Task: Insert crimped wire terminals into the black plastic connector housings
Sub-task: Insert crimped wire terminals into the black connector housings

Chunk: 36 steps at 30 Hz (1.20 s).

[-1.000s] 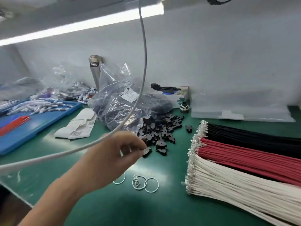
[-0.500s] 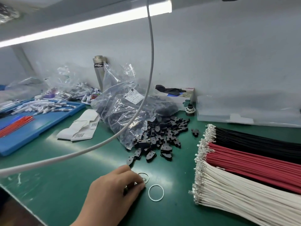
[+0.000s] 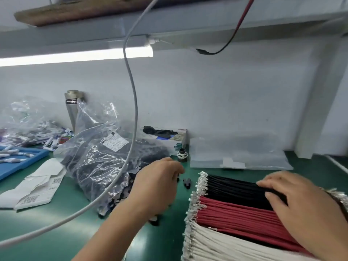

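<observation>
The left hand [image 3: 158,178] reaches over the loose housings [image 3: 120,196] beside the bag [image 3: 98,159], fingers curled; what it holds cannot be made out. One housing [image 3: 186,181] lies just past its fingertips. The right hand [image 3: 293,200] rests with straight fingers on the black wires [image 3: 231,187], above the red wires [image 3: 235,215] and white wires [image 3: 216,243].

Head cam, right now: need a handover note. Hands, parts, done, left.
Left hand: fingers curled over the loose black housings beside the clear bag; whether it grips one is hidden.
Right hand: fingers resting on the black wires, none lifted.
Wires lie in three flat groups on the green mat: black at the back, red wires, white wires nearest, terminals pointing left.
Done: no wire seated in view.
Left: pick a housing and a wire, insert.
</observation>
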Each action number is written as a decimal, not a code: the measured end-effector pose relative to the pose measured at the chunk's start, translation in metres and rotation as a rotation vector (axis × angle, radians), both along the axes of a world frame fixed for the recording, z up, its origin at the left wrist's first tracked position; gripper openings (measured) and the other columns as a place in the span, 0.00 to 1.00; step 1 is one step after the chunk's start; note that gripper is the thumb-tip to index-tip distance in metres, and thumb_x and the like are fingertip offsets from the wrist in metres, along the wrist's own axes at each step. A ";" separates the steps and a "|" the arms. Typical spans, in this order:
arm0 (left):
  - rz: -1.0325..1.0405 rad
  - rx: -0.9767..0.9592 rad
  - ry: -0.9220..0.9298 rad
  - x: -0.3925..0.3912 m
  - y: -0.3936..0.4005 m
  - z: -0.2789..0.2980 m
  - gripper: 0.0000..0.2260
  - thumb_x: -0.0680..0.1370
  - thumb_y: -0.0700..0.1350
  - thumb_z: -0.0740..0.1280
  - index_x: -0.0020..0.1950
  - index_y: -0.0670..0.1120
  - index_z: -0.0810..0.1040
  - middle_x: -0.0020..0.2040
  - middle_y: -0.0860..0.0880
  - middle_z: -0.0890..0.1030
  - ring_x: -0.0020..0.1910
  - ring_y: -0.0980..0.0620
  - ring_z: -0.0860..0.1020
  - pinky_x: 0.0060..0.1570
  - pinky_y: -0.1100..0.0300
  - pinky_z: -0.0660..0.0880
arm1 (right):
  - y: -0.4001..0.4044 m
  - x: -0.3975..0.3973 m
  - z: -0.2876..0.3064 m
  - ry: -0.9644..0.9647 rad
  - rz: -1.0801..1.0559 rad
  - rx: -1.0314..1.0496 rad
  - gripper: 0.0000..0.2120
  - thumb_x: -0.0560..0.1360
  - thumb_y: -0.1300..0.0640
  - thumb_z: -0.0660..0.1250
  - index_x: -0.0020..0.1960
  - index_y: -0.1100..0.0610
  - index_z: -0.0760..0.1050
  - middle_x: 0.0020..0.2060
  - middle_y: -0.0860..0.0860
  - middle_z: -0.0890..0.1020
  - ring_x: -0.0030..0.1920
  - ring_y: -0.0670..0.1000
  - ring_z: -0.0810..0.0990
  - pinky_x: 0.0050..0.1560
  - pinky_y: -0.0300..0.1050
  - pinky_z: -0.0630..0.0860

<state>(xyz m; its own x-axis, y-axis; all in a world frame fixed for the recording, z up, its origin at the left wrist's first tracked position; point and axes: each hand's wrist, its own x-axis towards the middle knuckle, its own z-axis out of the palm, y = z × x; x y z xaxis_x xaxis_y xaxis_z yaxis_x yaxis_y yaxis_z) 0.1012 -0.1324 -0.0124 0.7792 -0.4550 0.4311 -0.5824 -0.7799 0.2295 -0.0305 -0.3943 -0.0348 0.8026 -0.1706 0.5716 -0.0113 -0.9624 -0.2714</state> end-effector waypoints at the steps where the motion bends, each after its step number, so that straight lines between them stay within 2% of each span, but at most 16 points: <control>1: -0.026 0.076 0.022 0.012 -0.013 -0.003 0.19 0.81 0.39 0.62 0.67 0.57 0.80 0.64 0.59 0.80 0.63 0.55 0.77 0.59 0.53 0.77 | 0.001 0.003 0.000 -0.030 -0.016 -0.002 0.15 0.70 0.63 0.77 0.50 0.45 0.85 0.47 0.37 0.80 0.50 0.45 0.77 0.47 0.44 0.74; 3: -0.077 0.253 0.117 0.030 -0.034 -0.010 0.26 0.77 0.35 0.62 0.70 0.57 0.77 0.67 0.55 0.79 0.68 0.51 0.74 0.63 0.50 0.76 | -0.001 0.005 -0.009 -0.023 -0.066 -0.041 0.16 0.67 0.66 0.79 0.50 0.49 0.86 0.47 0.42 0.83 0.49 0.48 0.81 0.45 0.45 0.78; 4: -0.097 0.332 0.161 0.036 -0.041 -0.012 0.26 0.75 0.35 0.62 0.68 0.57 0.78 0.65 0.53 0.80 0.67 0.48 0.75 0.63 0.49 0.77 | 0.001 0.006 -0.015 -0.009 -0.078 -0.078 0.17 0.65 0.66 0.81 0.50 0.51 0.87 0.47 0.43 0.84 0.49 0.49 0.83 0.43 0.45 0.79; 6: -0.122 0.435 0.179 0.043 -0.048 -0.020 0.18 0.75 0.37 0.63 0.59 0.54 0.81 0.57 0.51 0.83 0.59 0.45 0.79 0.56 0.49 0.79 | -0.001 0.007 -0.023 -0.035 -0.053 -0.119 0.19 0.62 0.64 0.83 0.50 0.51 0.87 0.45 0.43 0.85 0.47 0.49 0.84 0.42 0.45 0.81; 8: -0.105 0.458 0.132 0.049 -0.048 -0.028 0.13 0.75 0.39 0.64 0.54 0.53 0.81 0.52 0.52 0.84 0.55 0.46 0.80 0.51 0.49 0.79 | -0.004 0.008 -0.024 -0.041 -0.002 -0.145 0.18 0.61 0.60 0.84 0.49 0.50 0.87 0.42 0.41 0.85 0.44 0.47 0.84 0.40 0.44 0.82; 12: -0.096 0.471 0.055 0.049 -0.045 -0.028 0.13 0.79 0.41 0.64 0.59 0.54 0.82 0.55 0.54 0.82 0.58 0.50 0.78 0.53 0.51 0.78 | -0.004 0.008 -0.025 0.032 0.045 -0.116 0.16 0.62 0.54 0.85 0.47 0.46 0.86 0.38 0.37 0.80 0.40 0.43 0.81 0.39 0.36 0.76; 15: -0.052 0.260 0.018 0.037 -0.039 -0.019 0.11 0.84 0.48 0.60 0.63 0.54 0.80 0.56 0.55 0.77 0.53 0.51 0.80 0.49 0.52 0.78 | -0.002 0.008 -0.024 0.041 0.041 -0.073 0.15 0.62 0.54 0.84 0.46 0.43 0.86 0.35 0.37 0.76 0.39 0.41 0.78 0.37 0.27 0.65; 18: -0.067 -0.168 -0.056 0.014 -0.028 -0.011 0.15 0.85 0.53 0.56 0.64 0.54 0.80 0.54 0.58 0.76 0.47 0.55 0.80 0.47 0.53 0.78 | -0.001 0.008 -0.021 0.035 0.027 -0.062 0.13 0.63 0.55 0.84 0.42 0.42 0.84 0.35 0.37 0.75 0.38 0.41 0.76 0.35 0.25 0.61; 19: -0.084 -0.308 -0.084 0.003 -0.025 -0.009 0.16 0.85 0.54 0.55 0.62 0.54 0.81 0.52 0.60 0.78 0.47 0.59 0.79 0.47 0.55 0.78 | 0.000 0.008 -0.021 0.028 0.023 -0.071 0.13 0.63 0.55 0.83 0.41 0.42 0.84 0.35 0.37 0.75 0.38 0.41 0.76 0.34 0.26 0.62; 22: -0.150 -0.594 -0.126 -0.027 -0.020 -0.012 0.11 0.82 0.54 0.60 0.55 0.58 0.82 0.45 0.67 0.81 0.43 0.68 0.79 0.43 0.75 0.72 | 0.003 0.008 -0.020 -0.009 0.000 -0.124 0.14 0.63 0.58 0.84 0.39 0.44 0.81 0.35 0.38 0.77 0.36 0.42 0.78 0.32 0.32 0.72; 24: -0.178 -0.695 -0.091 -0.035 -0.020 -0.022 0.09 0.79 0.53 0.65 0.52 0.57 0.84 0.41 0.69 0.80 0.36 0.70 0.78 0.38 0.79 0.69 | 0.003 0.009 -0.020 -0.074 -0.019 -0.171 0.14 0.63 0.61 0.83 0.40 0.47 0.82 0.36 0.40 0.78 0.35 0.45 0.79 0.30 0.37 0.75; 26: -0.193 -0.731 -0.036 -0.035 -0.020 -0.031 0.09 0.76 0.52 0.68 0.52 0.54 0.86 0.40 0.67 0.81 0.34 0.69 0.78 0.37 0.78 0.70 | 0.001 0.011 -0.017 -0.134 -0.034 -0.228 0.15 0.63 0.64 0.82 0.44 0.51 0.83 0.37 0.43 0.79 0.36 0.47 0.80 0.29 0.41 0.77; 29: -0.200 -0.616 -0.090 -0.032 -0.019 -0.040 0.09 0.76 0.48 0.74 0.55 0.52 0.87 0.43 0.64 0.82 0.39 0.66 0.81 0.41 0.74 0.75 | 0.002 0.014 -0.012 -0.159 -0.042 -0.318 0.21 0.61 0.70 0.81 0.50 0.54 0.85 0.38 0.47 0.78 0.35 0.50 0.78 0.32 0.44 0.79; 32: -0.202 -0.510 -0.106 -0.029 -0.018 -0.051 0.11 0.76 0.48 0.75 0.57 0.53 0.86 0.46 0.65 0.81 0.41 0.64 0.81 0.41 0.65 0.79 | 0.008 0.019 -0.012 -0.083 0.021 -0.368 0.24 0.55 0.72 0.82 0.45 0.53 0.85 0.36 0.46 0.77 0.32 0.49 0.75 0.28 0.42 0.75; 36: -0.148 -0.497 -0.058 -0.028 -0.018 -0.053 0.16 0.70 0.42 0.81 0.55 0.54 0.86 0.46 0.67 0.81 0.39 0.68 0.79 0.40 0.71 0.75 | 0.011 0.026 -0.010 0.021 0.029 -0.354 0.21 0.54 0.71 0.82 0.40 0.51 0.83 0.36 0.44 0.77 0.32 0.46 0.75 0.26 0.39 0.73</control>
